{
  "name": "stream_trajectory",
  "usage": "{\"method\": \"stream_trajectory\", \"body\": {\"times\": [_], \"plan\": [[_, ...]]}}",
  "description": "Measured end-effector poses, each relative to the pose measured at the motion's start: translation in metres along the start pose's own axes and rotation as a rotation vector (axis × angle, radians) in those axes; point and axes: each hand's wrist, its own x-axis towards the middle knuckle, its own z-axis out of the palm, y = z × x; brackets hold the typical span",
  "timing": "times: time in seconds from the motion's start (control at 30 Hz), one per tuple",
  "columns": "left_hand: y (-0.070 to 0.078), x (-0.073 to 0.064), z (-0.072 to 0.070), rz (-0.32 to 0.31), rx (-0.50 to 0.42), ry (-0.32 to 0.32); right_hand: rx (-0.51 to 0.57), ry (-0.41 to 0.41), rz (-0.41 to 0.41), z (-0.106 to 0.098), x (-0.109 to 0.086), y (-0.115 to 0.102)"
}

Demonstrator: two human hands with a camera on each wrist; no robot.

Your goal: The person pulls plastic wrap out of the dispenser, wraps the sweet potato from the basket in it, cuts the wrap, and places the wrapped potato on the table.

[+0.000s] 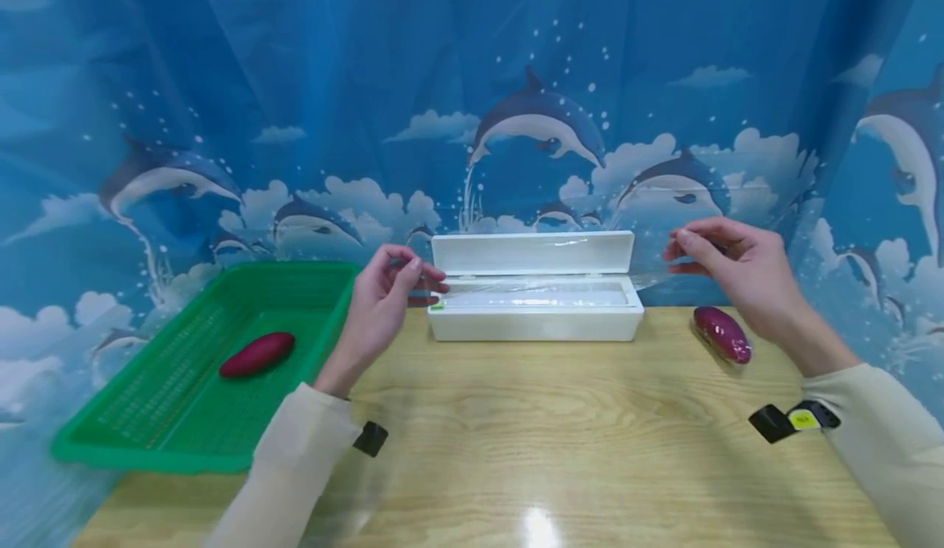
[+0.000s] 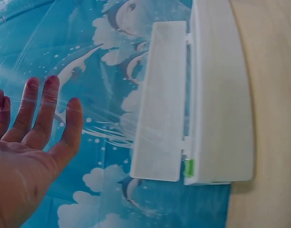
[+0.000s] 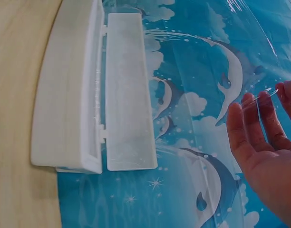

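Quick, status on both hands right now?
Left hand: thumb and index finger closed in a pinch, holding the clear film.
Right hand: also pinching the clear film with thumb and fingertips.

Cropped edges, tiny lettering
2 wrist views crop the left hand (image 2: 33, 156), right hand (image 3: 265, 156) and white box (image 2: 221, 95); the outline of the clear film (image 1: 651, 280) is untraceable, the yellow label (image 1: 804, 419) too small to read.

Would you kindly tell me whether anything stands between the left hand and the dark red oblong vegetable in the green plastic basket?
Yes: the side wall of the green plastic basket stands between the left hand and the dark red oblong vegetable; nothing visible covers it from above.
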Motion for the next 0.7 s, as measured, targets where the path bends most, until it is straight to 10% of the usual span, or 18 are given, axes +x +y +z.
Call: {"method": "stream_trajectory", "body": {"times": [0.17,0.7], "plan": [[-0.013,-0.021,0.001,-0.025,0.015,-0.031,-0.102,-0.072,-0.004,-0.002,-0.027,0.011],[-0.056,-0.064,0.005,-0.119,-0.001,-0.192,0.126,-0.286,0.065,0.007,-0.082,0.062]]}}
